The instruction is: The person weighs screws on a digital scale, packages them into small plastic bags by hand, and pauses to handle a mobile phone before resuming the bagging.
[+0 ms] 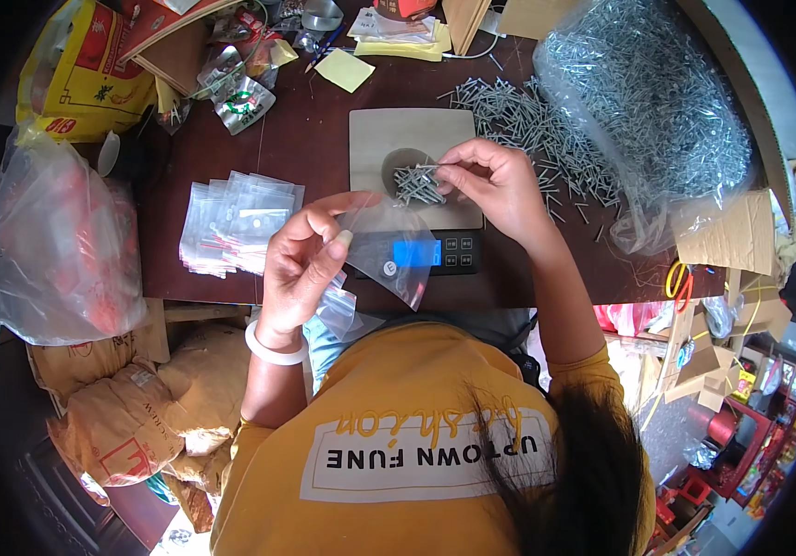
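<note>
My left hand pinches a clear plastic zip bag by its upper edge. A small round letter sticker is on the bag, which hangs in front of the scale's lit display. At the right rim of a small round grey dish, the thumb and fingers of my right hand are closed; they hide that side of it. Metal screws fill much of the dish. It is over the platform of a digital scale; whether it touches the platform is unclear.
Loose screws spread beside a large clear bag of screws at right. Flat zip bags lie left, with more bags at the table's front edge. Scissors are at right; a filled plastic bag stands far left.
</note>
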Available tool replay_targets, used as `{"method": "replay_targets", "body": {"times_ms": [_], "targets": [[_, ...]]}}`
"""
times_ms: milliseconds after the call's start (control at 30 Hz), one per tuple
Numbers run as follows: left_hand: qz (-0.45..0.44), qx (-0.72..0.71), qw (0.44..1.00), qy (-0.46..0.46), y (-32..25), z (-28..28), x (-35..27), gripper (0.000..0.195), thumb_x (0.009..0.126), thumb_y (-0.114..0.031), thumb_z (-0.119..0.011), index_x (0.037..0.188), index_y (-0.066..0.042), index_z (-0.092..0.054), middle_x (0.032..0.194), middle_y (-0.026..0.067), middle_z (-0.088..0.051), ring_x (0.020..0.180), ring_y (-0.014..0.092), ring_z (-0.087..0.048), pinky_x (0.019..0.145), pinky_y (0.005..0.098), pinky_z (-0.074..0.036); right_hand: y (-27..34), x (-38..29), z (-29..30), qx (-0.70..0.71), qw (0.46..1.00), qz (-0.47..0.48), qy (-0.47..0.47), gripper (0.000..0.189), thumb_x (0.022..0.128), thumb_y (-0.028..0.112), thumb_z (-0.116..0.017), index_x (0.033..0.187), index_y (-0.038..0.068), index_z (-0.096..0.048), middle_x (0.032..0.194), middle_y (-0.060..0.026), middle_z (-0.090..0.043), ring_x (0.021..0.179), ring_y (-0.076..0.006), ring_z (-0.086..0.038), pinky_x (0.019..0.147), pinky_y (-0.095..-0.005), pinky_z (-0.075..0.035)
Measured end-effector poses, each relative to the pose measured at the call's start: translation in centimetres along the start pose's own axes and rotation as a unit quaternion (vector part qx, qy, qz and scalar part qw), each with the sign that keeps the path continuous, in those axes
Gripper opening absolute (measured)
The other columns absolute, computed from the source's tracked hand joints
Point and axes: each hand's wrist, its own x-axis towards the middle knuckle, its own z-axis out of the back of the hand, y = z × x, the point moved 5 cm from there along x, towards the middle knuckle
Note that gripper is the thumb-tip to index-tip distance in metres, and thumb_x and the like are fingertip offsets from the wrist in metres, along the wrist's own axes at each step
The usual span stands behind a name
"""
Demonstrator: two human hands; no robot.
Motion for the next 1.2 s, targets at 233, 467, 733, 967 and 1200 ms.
{"method": "replay_targets", "body": {"times_ms": [233,467,733,967,1200], "targets": [[-0.037,-0.010,0.996,-0.074,-0.1,0.8,-0.1,0.009,0.092,-0.004,-0.054,0.085,-0.008,-0.050,0.124,0.0216,-0.058,0.098,0.021,-0.059,0.086,0.0285,-0.043,0.1,-0.1,-0.1,0.001,1.000,-0.012,0.001,0.005,0.083,0.000,-0.068,0.088,-0.002,-0.067,0.073,-0.0062,-0.067,0.062,-0.0094,-0.063,0.056,-0.0188,-0.049],[-0.046,-0.024,0.988,-0.146,-0.4,1.9,-0.6,0.005,0.094,-0.005,-0.053,0.090,-0.007,-0.051,0.099,0.0152,-0.067,0.086,0.017,-0.061,0.079,0.0244,-0.043,0.0,-0.2,0.8,0.011,1.000,-0.011,-0.017,0.005,0.084,0.001,-0.067,0.089,-0.002,-0.066,0.074,-0.0061,-0.067,0.063,-0.0093,-0.063,0.056,-0.0186,-0.049],[-0.041,0.015,0.981,-0.191,-0.1,2.5,-0.8,0.003,0.093,-0.004,-0.054,0.094,-0.006,-0.053,0.077,0.0025,-0.058,0.067,0.008,-0.051,0.064,0.0174,-0.038,-0.3,-0.7,1.9,0.051,0.998,-0.027,-0.032,0.006,0.086,0.001,-0.065,0.091,-0.001,-0.065,0.076,-0.0061,-0.068,0.066,-0.0095,-0.064,0.057,-0.0189,-0.050],[-0.037,0.063,0.979,-0.188,-0.1,2.1,-0.7,0.006,0.092,-0.002,-0.057,0.096,-0.005,-0.054,0.072,-0.0022,-0.052,0.062,0.004,-0.041,0.059,0.0161,-0.033,-0.2,-0.3,0.2,0.054,0.998,-0.014,0.014,0.007,0.087,0.000,-0.064,0.094,0.000,-0.064,0.079,-0.0057,-0.068,0.066,-0.0096,-0.065,0.057,-0.0177,-0.049],[-0.035,0.062,0.978,-0.198,0.2,2.8,-1.0,0.008,0.091,-0.001,-0.059,0.097,-0.005,-0.055,0.074,-0.0015,-0.053,0.063,0.004,-0.043,0.059,0.0155,-0.034,-1.3,-0.6,4.6,-0.038,0.997,0.020,-0.064,0.018,0.084,0.008,-0.069,0.099,0.001,-0.063,0.089,-0.0093,-0.068,0.078,-0.0162,-0.066,0.070,-0.0243,-0.051]]}}
